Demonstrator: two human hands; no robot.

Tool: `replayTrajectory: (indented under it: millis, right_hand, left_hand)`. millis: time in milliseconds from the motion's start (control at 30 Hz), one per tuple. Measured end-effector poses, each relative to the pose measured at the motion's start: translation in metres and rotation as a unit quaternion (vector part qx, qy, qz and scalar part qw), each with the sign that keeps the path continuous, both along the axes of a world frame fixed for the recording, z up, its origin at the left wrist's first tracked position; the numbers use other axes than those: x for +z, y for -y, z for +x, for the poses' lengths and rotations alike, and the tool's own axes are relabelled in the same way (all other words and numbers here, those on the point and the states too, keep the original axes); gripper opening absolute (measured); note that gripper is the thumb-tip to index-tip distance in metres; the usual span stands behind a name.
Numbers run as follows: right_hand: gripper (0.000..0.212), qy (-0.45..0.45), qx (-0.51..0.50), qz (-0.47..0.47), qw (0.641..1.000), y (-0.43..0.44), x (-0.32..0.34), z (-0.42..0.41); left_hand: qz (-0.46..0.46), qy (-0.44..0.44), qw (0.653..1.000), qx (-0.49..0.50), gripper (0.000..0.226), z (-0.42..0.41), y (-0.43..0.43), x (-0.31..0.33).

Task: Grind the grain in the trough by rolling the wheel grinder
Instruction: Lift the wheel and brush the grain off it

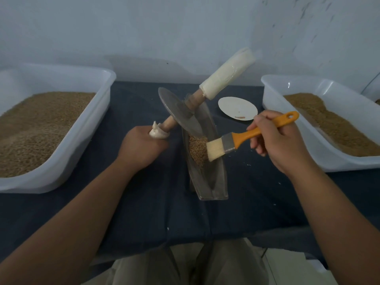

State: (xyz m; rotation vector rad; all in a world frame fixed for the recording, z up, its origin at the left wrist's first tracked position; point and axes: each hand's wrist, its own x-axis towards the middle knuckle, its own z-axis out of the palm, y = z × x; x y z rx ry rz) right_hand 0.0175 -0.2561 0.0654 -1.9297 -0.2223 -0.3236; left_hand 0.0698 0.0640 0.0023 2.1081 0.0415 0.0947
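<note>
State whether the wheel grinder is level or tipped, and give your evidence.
Tipped. The wheel grinder slants: its wrapped right end points up, while the left hand grips the lower end beside the trough.

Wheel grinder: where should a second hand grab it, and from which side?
The white-wrapped far handle, from the right and above: it juts up clear of the trough, padded and free. The left hand grips the near handle; the disc is thin-edged. The right hand holds a brush.

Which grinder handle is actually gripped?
The near handle, low, gripped by the left hand; the far handle, wrapped white, sticks up free. The right hand holds the brush instead.
</note>
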Motion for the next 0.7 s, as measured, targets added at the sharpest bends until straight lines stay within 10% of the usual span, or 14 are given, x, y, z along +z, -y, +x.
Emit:
replayTrajectory:
  millis: [100, 233, 367, 567, 700]
  right_hand:
    - [0.030, 0.050, -0.035, 0.053, 0.997, 0.015, -0.005, -0.001]
    - [0.014, 0.100, -0.087, -0.216, 0.967, 0.056, -0.025, -0.007]
    - [0.043, 0.030, -0.048, -0.441, 0.896, 0.086, -0.055, -0.022]
    - [0.092, -0.152, 0.037, -0.526, 0.836, 0.101, -0.061, -0.039]
    - [0.058, -0.002, -0.029, -0.377, 0.926, 0.079, -0.034, -0.036]
  left_hand:
    - [0.016, 0.002, 1.000, -0.001, 0.017, 0.000, 0.000, 0.000]
    - [0.048, 0.001, 0.999, 0.003, 0.012, -0.001, 0.001, 0.000]
    - [0.111, 0.016, 0.993, 0.023, 0.028, -0.002, 0.004, -0.002]
    - [0.192, 0.033, 0.980, 0.027, 0.033, -0.003, 0.010, -0.001]
    - [0.259, 0.072, 0.963, 0.028, 0.034, -0.002, 0.009, -0.002]
